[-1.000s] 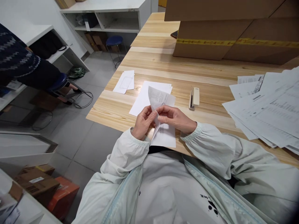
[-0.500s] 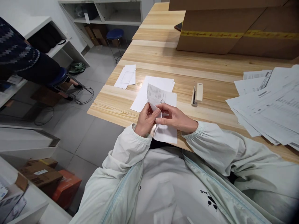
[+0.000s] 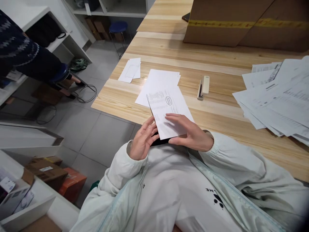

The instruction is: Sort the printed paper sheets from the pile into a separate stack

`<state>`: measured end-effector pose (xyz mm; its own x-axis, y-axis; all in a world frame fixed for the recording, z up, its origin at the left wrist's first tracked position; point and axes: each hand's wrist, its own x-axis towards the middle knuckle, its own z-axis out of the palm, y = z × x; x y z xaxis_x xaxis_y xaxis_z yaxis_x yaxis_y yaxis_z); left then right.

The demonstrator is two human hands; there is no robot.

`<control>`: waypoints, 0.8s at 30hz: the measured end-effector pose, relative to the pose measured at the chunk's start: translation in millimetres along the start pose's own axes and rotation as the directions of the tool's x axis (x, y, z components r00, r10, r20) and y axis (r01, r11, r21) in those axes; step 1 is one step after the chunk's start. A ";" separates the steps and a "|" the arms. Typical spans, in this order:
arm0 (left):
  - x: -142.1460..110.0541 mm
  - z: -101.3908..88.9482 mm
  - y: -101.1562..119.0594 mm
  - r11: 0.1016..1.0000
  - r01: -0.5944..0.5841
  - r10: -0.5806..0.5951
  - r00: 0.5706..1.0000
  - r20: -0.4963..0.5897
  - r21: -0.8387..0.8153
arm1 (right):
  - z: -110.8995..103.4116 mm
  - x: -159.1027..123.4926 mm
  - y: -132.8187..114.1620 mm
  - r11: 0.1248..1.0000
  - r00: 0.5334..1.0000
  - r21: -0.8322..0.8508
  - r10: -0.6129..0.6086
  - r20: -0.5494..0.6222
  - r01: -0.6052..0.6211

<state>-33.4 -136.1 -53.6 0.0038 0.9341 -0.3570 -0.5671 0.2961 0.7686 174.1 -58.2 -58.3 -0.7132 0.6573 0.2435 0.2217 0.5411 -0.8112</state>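
Note:
A printed sheet of paper (image 3: 166, 109) with a round stamp lies flat at the near edge of the wooden table (image 3: 217, 87). My right hand (image 3: 190, 135) rests on its near part, fingers stretched flat over it. My left hand (image 3: 143, 140) is at the sheet's near left corner, fingers loosely spread and touching its edge. Just beyond the sheet lies a small stack of blank white sheets (image 3: 161, 82).
A beige stapler (image 3: 203, 86) lies right of the sheets. A spread pile of printed papers (image 3: 275, 96) covers the right side. Folded white papers (image 3: 130, 70) lie far left, cardboard boxes (image 3: 246, 22) at the back. Another person's dark sleeve (image 3: 24, 54) is at left, by shelves.
The sheet was held folded and upright between both hands; now it lies unfolded flat on the table, with my right hand pressed over it and my left hand opened at its edge.

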 end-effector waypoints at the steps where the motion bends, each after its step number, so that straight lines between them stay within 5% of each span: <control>1: -7.3 0.0 -1.1 0.999 0.044 -0.044 0.999 0.010 -0.020 | 6.1 -7.4 -1.7 0.996 0.999 -0.082 -0.048 -0.011 0.047; 7: -25.7 -6.0 -20.6 0.994 0.084 -0.089 0.993 -0.075 -0.075 | 35.9 -31.7 -1.6 0.925 0.969 -0.329 -0.229 -0.090 0.188; 13: -28.0 -9.8 -41.0 0.988 0.095 -0.100 0.994 -0.037 -0.124 | 34.1 -31.9 10.1 0.938 0.960 -0.266 -0.258 -0.106 0.222; 24: -26.1 2.1 -44.2 0.987 0.039 -0.045 0.998 -0.034 -0.153 | 31.3 -28.6 16.7 0.952 0.957 -0.182 -0.267 -0.109 0.245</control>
<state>-6.7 -173.1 -77.1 0.0011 0.9123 -0.4095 -0.6857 0.2988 0.6638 177.4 -84.4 -95.4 -0.6693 0.5419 0.5083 0.1570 0.7718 -0.6161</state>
